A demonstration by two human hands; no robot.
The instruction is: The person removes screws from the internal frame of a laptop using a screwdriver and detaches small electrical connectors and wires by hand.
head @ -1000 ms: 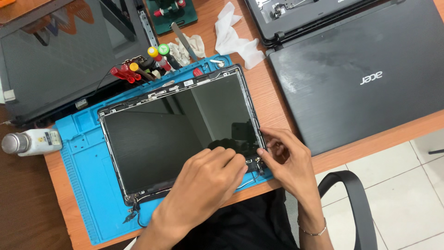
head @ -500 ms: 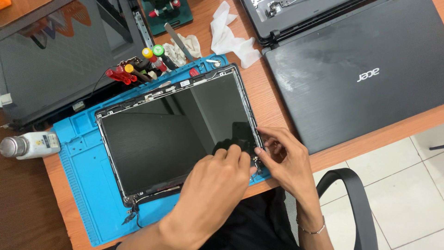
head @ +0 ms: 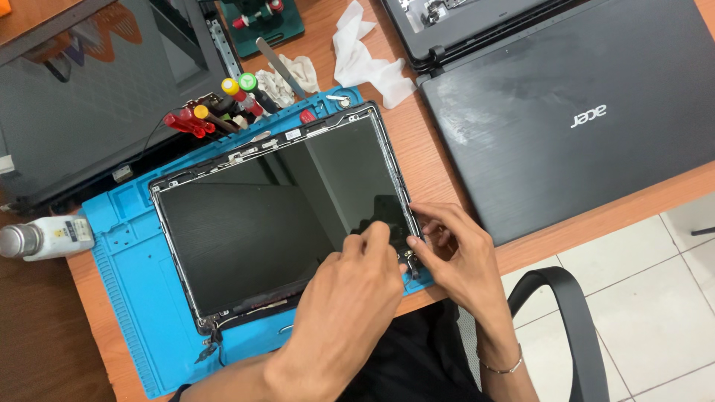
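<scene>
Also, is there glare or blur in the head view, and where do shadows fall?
Head view: sharp, no motion blur; the glossy screen panel mirrors the surroundings with a paler band; left hand and right hand are evenly lit, with soft shadows at the panel's near corner.

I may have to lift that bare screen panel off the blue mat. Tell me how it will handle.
The screen panel looks thin and wide, so it will probably flex if lifted by one corner. Its glossy face shows reflections and is likely slippery and fragile. Both the left hand and right hand are at its near right corner. Thin cables trail from its corner onto the blue mat, so they may snag.
</scene>
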